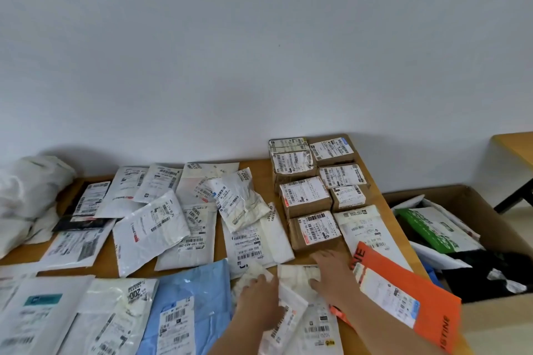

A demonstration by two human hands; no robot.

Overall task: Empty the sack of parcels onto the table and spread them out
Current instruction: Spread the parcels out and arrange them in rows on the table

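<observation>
We see a wooden table (261,179) covered with spread-out parcels. Taking the orange mailer (415,297) at the table's near right edge as landmark: just left of it, the right hand (331,274) lies flat, fingers straight, on a white parcel (300,277). Further left of the mailer, the left hand (259,301) rests with fingers extended on a crumpled white parcel (288,311). Behind the mailer stand brown boxes (305,199). The white sack (28,190) lies far left of it; a cardboard carton (490,323) sits right.
</observation>
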